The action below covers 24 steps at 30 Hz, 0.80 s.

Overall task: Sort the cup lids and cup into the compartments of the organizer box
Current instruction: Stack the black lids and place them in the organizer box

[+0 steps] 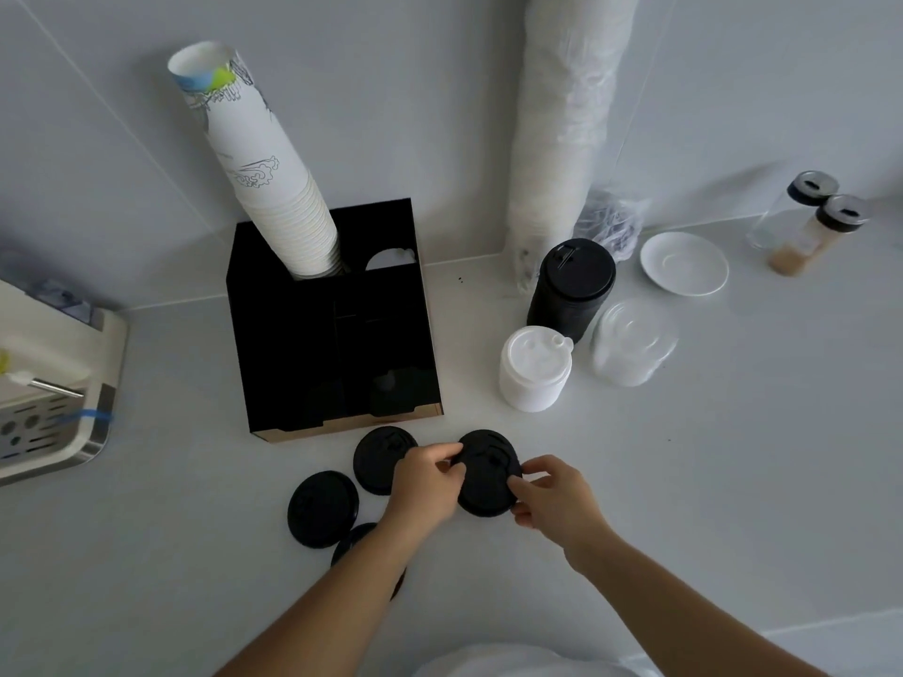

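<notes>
A black organizer box [273,344] stands on the white counter, with a tall stack of paper cups [273,188] in its back left compartment. In front of the box, both hands hold one black lid [486,481]: my left hand [427,486] grips its left edge and my right hand [552,495] its right edge. Three more black lids lie loose: one [374,459] behind my left hand, one [322,508] further left, and one [349,544] partly hidden under my left forearm.
Right of the box stand a stack of black lids [569,290], a stack of white lids [535,368] and clear lids [630,342]. A wrapped sleeve of cups [557,139] leans on the wall. A saucer [684,263], two jars [806,222] and a machine [49,383] at far left.
</notes>
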Available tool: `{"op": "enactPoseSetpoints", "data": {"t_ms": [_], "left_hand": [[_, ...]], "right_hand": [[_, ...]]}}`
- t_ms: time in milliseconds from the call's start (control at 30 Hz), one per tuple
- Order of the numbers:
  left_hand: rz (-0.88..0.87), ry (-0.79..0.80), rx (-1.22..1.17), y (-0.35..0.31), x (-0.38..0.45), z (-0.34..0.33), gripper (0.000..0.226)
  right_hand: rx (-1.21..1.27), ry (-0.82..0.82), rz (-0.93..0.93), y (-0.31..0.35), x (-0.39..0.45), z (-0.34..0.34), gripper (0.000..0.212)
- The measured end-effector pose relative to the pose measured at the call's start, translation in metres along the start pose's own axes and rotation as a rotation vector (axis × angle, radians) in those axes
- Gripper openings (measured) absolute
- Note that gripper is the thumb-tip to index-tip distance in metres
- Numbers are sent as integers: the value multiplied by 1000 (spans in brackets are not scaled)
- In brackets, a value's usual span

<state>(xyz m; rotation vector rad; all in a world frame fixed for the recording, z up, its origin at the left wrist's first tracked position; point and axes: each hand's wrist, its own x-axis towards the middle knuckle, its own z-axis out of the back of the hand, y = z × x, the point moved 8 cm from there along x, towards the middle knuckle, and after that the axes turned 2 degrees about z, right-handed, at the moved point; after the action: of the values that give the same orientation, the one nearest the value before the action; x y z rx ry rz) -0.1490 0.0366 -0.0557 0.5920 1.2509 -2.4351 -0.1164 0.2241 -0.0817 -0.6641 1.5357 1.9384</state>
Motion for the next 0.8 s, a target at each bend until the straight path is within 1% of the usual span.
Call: {"op": "enactPoseSetpoints", "data": {"t_ms": [200,333,500,633,800], "left_hand": [[-21,3,65,-9,20,-7,38],[-2,16,92,-8,29,-9,39],[0,30,117,-7,34,-15,41],[59,18,60,0,36,-14,40],[98,-7,-45,7,26,-7,39]], "right_hand": [[69,-20,-63,0,14,-2,18],[24,-5,-82,3,20,-4,17],[-33,-25,-74,4,28,-5,12],[-27,-20,-93,4,32,-6,11],[48,36,-124,5,26,-7,7]]}}
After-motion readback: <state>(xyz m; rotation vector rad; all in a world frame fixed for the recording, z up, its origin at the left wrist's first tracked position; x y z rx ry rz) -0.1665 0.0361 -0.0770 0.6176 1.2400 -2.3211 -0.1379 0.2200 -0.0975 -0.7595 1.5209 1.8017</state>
